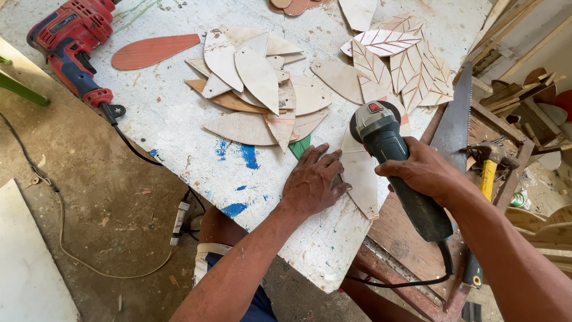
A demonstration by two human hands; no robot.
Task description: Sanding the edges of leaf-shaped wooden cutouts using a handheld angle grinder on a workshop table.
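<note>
Lying far left on the table, a red drill rests beside a heap of leaf cutouts. Left hand presses flat, its grip spread, on a pale cutout. Right hand has its grip wrapped around a grinder over that cutout. A saw lies right.

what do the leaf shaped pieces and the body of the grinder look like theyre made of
Leaf-shaped pieces: thin flat wood, probably plywood, pale and unfinished, with grain showing; the one under the left hand shows a layered edge. The red leaf looks painted or laminated.
Grinder, held in the right hand: dark matte body, likely plastic; grey head looks like cast metal.
</note>
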